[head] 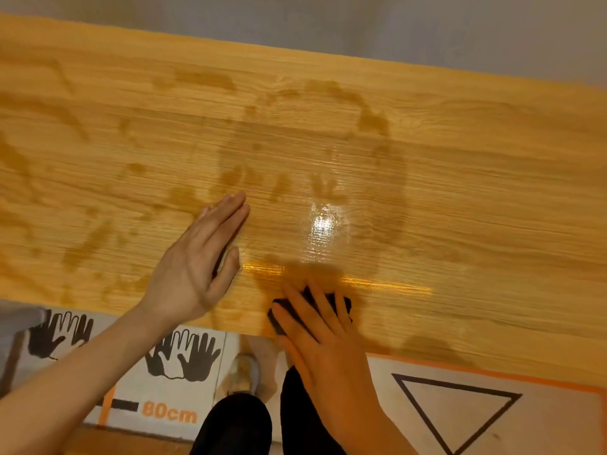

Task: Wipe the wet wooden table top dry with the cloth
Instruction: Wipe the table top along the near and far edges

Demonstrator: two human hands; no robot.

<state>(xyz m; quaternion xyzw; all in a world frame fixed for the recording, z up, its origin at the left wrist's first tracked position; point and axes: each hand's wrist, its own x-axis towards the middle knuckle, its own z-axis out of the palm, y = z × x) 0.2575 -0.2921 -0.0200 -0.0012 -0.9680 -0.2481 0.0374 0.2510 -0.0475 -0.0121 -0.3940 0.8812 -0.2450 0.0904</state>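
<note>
The wooden table top [460, 178] fills most of the view, with dark wet streaks across its left and middle and a bright glare spot near the centre. My right hand [325, 343] lies with straight spread fingers on a small dark cloth [341, 302] at the table's near edge, pressing it flat. Most of the cloth is hidden under the fingers. My left hand [200, 257] is held flat with fingers straight just left of it, over the table, holding nothing.
Below the near edge lies a floor mat [492, 421] printed with black hand outlines, an "80cm" mark and a triangle. My legs in dark trousers and one shoe [244, 376] stand beneath. A grey wall runs behind the far edge.
</note>
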